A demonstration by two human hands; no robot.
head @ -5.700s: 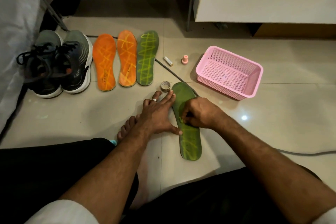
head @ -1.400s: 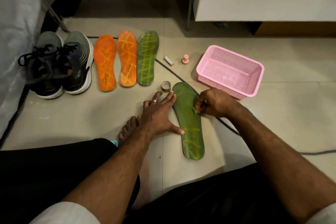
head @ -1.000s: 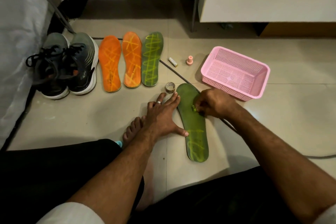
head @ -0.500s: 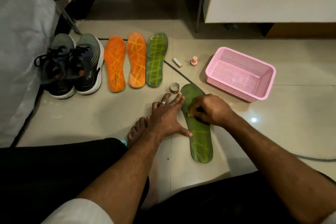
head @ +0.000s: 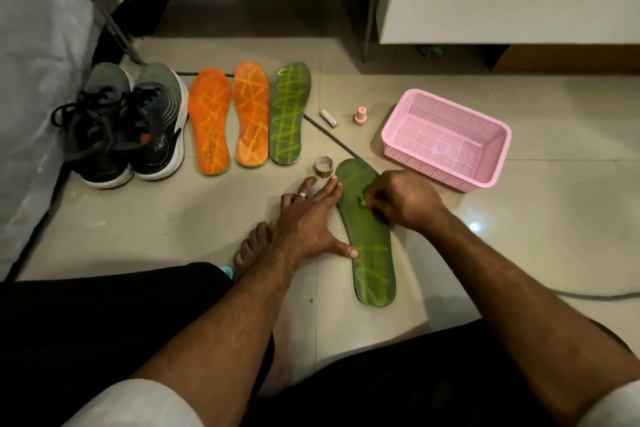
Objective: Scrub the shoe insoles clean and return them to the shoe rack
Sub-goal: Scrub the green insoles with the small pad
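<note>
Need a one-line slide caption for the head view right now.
Left hand steadies the green insole on the floor while the right hand rubs it with a small green scrubber.

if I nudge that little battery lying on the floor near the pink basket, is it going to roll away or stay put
The battery will probably roll: it is a small cylinder lying on its side on smooth, glossy floor tile. It looks light, so even a slight nudge should move it. Nothing touches it; the cable and pink basket nearby might stop it, depending on direction.
</note>
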